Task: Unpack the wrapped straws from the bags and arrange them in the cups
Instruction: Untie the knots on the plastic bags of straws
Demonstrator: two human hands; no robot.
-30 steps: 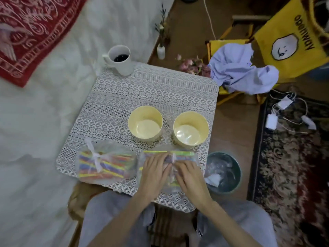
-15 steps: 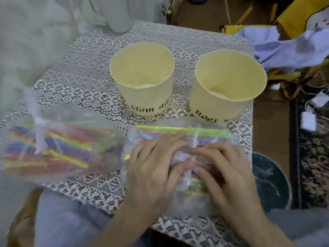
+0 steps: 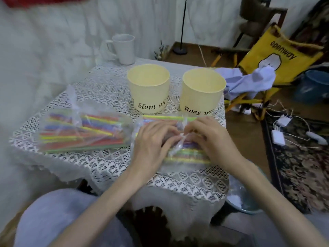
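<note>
Your left hand (image 3: 153,139): it lies on the near bag of straws (image 3: 179,154), fingers curled toward the knotted plastic tie (image 3: 181,138) at the bag's middle, fingertips on the film beside the knot.
Your right hand (image 3: 211,138): it sits on the same bag from the other side, thumb and forefinger pinching the tie; motion blur softens the fingertips, so the exact grip appears to be a pinch rather than a full wrap.
Near bag: clear plastic, tied shut, lying flat on the lace tablecloth (image 3: 110,163) just in front of the cups; green, yellow and purple wrapped straws show through it on both sides of your hands.
Second bag of straws (image 3: 80,132): it lies to your left of the first, just beside it, also knotted, and packed with red, yellow, blue and green straws lying roughly side by side.
Left cup (image 3: 148,88): pale yellow, upright, lettered "blom all"; no straws rise above its rim, and its floor is hidden from you.
Right cup (image 3: 203,91): same colour, upright, just beside the first, lettered "Roes"; no straws rise above its rim either.
White mug (image 3: 123,49): it stands at the far edge of the table, behind the cups; its contents are hidden.
Bin (image 3: 238,198): it sits on the floor by your right forearm, with clear plastic inside.
</note>
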